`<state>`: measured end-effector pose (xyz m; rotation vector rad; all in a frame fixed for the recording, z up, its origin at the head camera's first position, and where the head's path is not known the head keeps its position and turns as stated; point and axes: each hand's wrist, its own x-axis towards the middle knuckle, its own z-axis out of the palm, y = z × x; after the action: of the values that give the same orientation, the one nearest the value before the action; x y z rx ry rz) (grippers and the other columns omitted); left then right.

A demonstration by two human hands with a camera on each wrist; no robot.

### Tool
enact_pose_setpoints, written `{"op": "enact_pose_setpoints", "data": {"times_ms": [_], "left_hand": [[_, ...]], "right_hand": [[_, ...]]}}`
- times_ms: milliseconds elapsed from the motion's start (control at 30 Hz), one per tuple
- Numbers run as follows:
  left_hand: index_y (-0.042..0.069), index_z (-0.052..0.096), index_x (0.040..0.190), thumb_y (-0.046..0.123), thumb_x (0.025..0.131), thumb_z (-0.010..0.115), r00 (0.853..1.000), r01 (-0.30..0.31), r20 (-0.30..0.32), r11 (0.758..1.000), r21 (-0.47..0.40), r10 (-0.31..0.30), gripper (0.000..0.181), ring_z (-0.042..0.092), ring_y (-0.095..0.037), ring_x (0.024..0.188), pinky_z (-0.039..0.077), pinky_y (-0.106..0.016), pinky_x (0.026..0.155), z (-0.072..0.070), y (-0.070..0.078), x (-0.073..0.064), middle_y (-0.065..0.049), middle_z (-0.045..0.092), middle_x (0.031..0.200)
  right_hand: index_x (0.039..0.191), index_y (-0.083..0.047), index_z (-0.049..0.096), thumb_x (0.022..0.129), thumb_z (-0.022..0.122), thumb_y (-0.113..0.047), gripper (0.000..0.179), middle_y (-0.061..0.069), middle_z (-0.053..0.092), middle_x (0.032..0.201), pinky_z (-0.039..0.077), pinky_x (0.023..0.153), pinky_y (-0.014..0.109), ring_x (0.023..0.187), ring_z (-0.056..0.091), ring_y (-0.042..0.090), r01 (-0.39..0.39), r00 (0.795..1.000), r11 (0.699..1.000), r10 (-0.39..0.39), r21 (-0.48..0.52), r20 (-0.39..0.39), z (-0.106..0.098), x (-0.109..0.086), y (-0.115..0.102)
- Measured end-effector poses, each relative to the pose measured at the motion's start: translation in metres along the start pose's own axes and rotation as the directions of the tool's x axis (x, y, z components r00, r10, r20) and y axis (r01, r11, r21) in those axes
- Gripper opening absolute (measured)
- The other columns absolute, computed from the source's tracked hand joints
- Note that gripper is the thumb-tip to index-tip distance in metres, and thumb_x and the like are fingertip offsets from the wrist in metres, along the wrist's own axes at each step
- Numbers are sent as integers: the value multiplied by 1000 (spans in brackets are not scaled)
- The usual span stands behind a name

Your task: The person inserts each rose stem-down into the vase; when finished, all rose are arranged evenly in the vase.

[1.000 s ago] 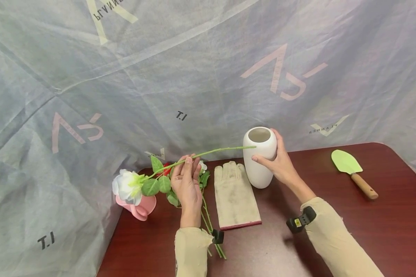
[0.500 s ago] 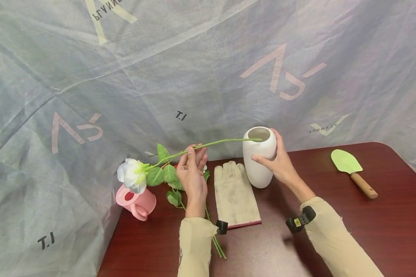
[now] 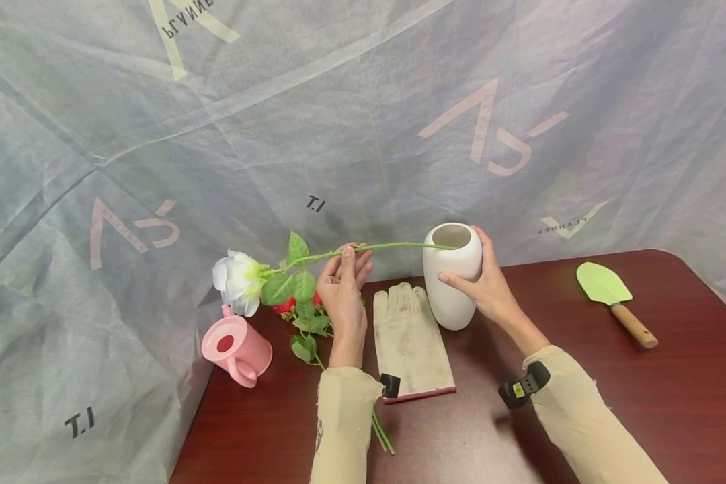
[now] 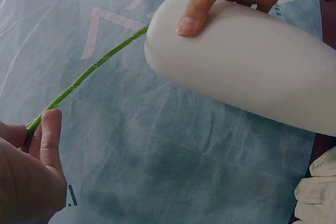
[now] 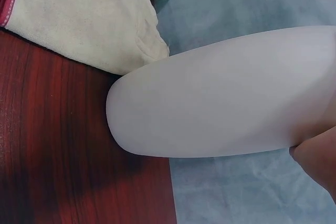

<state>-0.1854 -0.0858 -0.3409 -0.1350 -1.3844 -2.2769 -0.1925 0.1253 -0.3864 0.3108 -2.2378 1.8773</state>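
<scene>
My left hand [image 3: 345, 289] pinches the green stem of a white rose [image 3: 238, 282] between thumb and fingers. The bloom points left, and the stem runs nearly level to the right, its end at the mouth of a white vase [image 3: 454, 289]. In the left wrist view the stem [image 4: 94, 65] meets the vase's rim, and the tip is out of sight there. My right hand [image 3: 490, 289] grips the vase's upper right side, thumb across the front. The vase stands upright on the table, its base beside a glove in the right wrist view.
A cream work glove [image 3: 408, 343] lies left of the vase. Red flowers [image 3: 286, 306] with leaves and long stems lie partly behind my left arm. A pink watering can [image 3: 238, 349] stands at the left, a green trowel [image 3: 605, 282] lies right. A grey cloth hangs behind the table [image 3: 581, 417].
My left hand has moved right and up with the rose, and the stem's end has gone from in front of the vase to its mouth. The right hand and vase stay put.
</scene>
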Motion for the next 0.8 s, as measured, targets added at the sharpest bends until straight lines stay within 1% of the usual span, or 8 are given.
{"op": "enact_pose_setpoints", "data": {"times_ms": [133,233,333,567,633,667,733,800], "left_hand": [[-8,62,102,18,94,58,1000,-8,23,999,41,7,28,66,-27,91,54,-31,74,6,-3,4,-24,64,103],[-8,63,101,17,94,57,998,-36,51,996,82,32,27,66,-28,90,54,-34,74,11,-5,7,-22,65,101],[-9,63,101,17,94,57,995,-56,86,990,132,45,27,66,-27,90,54,-35,74,17,-7,11,-20,66,99],[-8,64,103,19,93,59,989,-37,145,970,241,1,29,67,-24,88,55,-35,73,31,-10,17,-16,68,97],[-5,66,102,21,92,60,989,-20,144,958,285,-23,29,66,-22,88,55,-34,71,33,-12,19,-12,68,97],[-3,68,100,23,92,61,989,-8,141,948,319,-39,28,66,-20,87,55,-33,70,34,-13,19,-10,68,96],[2,70,98,27,91,62,988,9,140,922,388,-68,27,65,-17,86,54,-32,68,36,-14,20,-6,68,94],[8,72,96,32,90,63,986,22,134,883,468,-95,26,63,-14,86,53,-30,66,38,-16,19,-1,67,92]], "right_hand": [[149,-20,7,79,76,-17,98,15,30,142,32,93,58,118,39,35,-7,1000,1000,7,-2,-7,-2,4,13],[149,-29,8,78,77,-22,99,11,31,142,32,93,56,118,40,30,-18,1000,1000,18,-8,-14,-2,7,25],[147,-33,10,77,77,-26,98,7,33,140,33,93,54,118,41,28,-21,1000,1000,20,-5,-20,-3,8,32],[147,-36,10,77,78,-27,97,7,34,139,34,93,55,117,42,28,-10,1000,1000,10,-13,-24,-3,9,33],[147,-35,10,77,78,-27,98,6,33,139,34,93,54,117,41,28,-13,1000,1000,12,-13,-24,-2,9,33],[147,-34,10,77,78,-27,98,6,33,139,34,93,54,117,41,28,-14,1000,1000,14,-14,-23,-2,8,32],[148,-31,10,77,78,-26,98,6,34,139,34,93,53,117,42,28,-13,1000,1000,13,-6,-23,-1,8,32],[148,-30,10,77,78,-25,99,7,34,139,35,92,53,117,42,28,-9,1000,1000,9,-4,-22,-1,8,32]]}}
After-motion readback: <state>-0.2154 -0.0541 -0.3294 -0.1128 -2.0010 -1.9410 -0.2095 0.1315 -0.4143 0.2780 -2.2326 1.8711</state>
